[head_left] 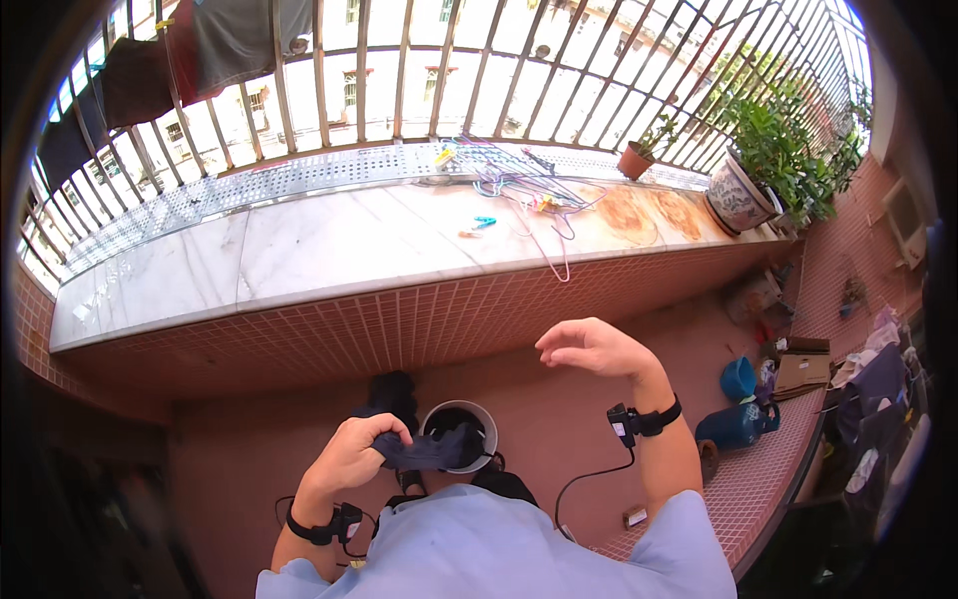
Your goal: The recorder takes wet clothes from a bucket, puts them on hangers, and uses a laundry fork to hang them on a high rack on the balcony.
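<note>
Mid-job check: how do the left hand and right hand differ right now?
The left hand has its grip shut on dark cloth; the right hand is empty, its grip open. The left hand is beside the bucket; the right hand is farther forward, away from it. Both wear black wrist straps.

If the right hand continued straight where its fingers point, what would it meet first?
The way looks free nearby: the right hand points leftward through open air. Farther on, perhaps the red-tiled wall, but depth is unclear.

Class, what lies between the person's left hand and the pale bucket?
In the head view, a dark cloth spans that stretch: the left hand grips it, and it reaches over the bucket.
</note>
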A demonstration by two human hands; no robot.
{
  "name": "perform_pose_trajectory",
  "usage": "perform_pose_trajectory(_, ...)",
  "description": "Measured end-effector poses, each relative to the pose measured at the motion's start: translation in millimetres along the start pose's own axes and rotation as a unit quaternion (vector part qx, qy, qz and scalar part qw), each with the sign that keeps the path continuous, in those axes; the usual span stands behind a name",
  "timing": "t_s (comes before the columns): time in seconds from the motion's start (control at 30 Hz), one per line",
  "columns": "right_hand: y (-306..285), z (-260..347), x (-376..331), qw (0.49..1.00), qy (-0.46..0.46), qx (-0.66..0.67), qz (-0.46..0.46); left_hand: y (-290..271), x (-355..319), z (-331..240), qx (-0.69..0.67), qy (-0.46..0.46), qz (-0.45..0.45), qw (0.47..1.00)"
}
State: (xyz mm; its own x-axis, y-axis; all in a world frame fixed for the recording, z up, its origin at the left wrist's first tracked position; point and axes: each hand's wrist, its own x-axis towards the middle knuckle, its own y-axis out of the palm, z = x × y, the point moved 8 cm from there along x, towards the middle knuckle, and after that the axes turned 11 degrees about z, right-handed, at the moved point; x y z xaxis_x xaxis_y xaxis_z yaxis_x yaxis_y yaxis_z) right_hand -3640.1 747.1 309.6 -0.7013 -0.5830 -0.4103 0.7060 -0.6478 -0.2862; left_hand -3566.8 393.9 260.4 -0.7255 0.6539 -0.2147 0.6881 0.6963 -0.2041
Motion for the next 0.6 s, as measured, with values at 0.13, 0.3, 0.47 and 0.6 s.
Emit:
perform_pose_trajectory(0.13, -167.8, -26.5, 31.0, 0.966, -0.018, -0.013, -0.259, -14.4, -12.6, -4.1, 0.018, -0.033, -0.076, 0.996)
perform_pose_trajectory(0.3, -317.9, -71.7, 85.0, 0.915, 0.013, -0.191, -0.356, -31.3, -37.8, 0.5, -0.101, -0.029, -0.289, 0.952)
perform_pose_trajectory(0.47, -378.7, -101.8, 162.0, 0.861, 0.04, -0.4, -0.312, -17.7, -68.6, 1.8, -0.052, -0.05, -0.472, 0.878)
perform_pose_trajectory(0.6, -393.0, -130.7, 201.4, 0.859, 0.074, -0.44, -0.251, 5.9, -108.2, 1.7, -0.008, -0.082, -0.625, 0.776)
